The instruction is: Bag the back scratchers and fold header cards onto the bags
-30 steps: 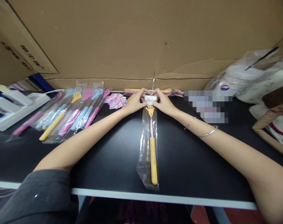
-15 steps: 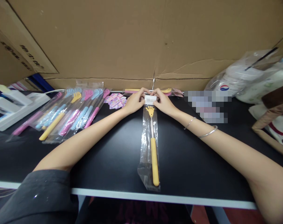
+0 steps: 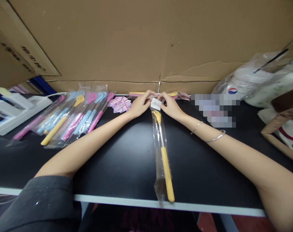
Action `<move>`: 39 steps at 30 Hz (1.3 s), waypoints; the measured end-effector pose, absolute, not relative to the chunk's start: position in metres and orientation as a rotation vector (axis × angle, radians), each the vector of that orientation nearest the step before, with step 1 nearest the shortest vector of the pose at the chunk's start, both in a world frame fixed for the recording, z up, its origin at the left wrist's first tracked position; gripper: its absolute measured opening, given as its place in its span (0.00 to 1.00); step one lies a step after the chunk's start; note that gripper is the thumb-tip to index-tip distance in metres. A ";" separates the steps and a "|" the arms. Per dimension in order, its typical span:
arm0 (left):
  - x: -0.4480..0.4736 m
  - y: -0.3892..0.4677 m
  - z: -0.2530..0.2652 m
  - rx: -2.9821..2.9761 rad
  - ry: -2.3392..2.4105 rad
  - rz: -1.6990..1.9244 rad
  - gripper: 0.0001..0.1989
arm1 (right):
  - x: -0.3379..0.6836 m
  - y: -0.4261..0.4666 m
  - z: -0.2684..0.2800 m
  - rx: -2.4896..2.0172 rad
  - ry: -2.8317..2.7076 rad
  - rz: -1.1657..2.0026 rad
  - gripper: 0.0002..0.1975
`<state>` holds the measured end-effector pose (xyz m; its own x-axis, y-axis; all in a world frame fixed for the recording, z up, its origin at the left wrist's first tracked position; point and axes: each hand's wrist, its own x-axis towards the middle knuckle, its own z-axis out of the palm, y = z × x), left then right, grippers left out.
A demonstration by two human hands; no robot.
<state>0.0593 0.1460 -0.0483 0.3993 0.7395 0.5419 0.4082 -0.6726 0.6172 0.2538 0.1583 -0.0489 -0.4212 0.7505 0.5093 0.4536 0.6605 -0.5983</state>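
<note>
A yellow back scratcher point(image 3: 167, 174) in a clear plastic sleeve point(image 3: 159, 167) lies lengthwise before me, its claw end away from me and its handle end at the table's front edge. At the claw end is a small white card point(image 3: 156, 103). My left hand point(image 3: 142, 104) pinches the card's left side, and my right hand point(image 3: 170, 105) grips its right side. The index fingers nearly meet behind the card, so how the card joins the sleeve is hidden. Several pink-purple patterned cards point(image 3: 120, 104) lie just left of my left hand.
Several bagged back scratchers point(image 3: 71, 119) in pink, blue and yellow lie at the left beside a white power strip point(image 3: 20, 112). More lie along the cardboard wall point(image 3: 136, 42) at the back. On the right are a bagged Pepsi cup point(image 3: 243, 83) and a brown-trimmed bag point(image 3: 281, 119).
The back scratcher and its sleeve have swung, the handle end moving right and toward me. The white card has tilted slightly. Both hands stay nearly in place.
</note>
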 end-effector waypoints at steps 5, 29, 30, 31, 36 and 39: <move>0.060 0.143 -0.045 2.273 0.911 1.187 0.14 | 0.253 0.160 -0.050 -0.941 -2.100 0.463 0.07; 0.061 0.146 -0.045 2.360 0.978 1.056 0.16 | 0.255 0.163 -0.051 -0.920 -1.916 0.649 0.08; 0.061 0.146 -0.045 2.365 0.986 1.071 0.16 | 0.255 0.165 -0.052 -0.925 -1.896 0.654 0.08; 0.060 0.146 -0.045 2.367 0.997 1.087 0.16 | 0.255 0.166 -0.052 -0.930 -1.876 0.658 0.07; 0.059 0.148 -0.044 2.381 1.066 1.140 0.14 | 0.258 0.170 -0.054 -0.944 -1.795 0.652 0.06; 0.058 0.148 -0.044 2.398 1.084 1.150 0.14 | 0.258 0.168 -0.052 -0.940 -1.794 0.671 0.11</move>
<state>0.0582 0.1482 -0.0436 0.4055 0.7256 0.5559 0.5125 -0.6840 0.5191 0.2580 0.1678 -0.0516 -0.2359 0.8338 0.4991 0.3020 0.5511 -0.7779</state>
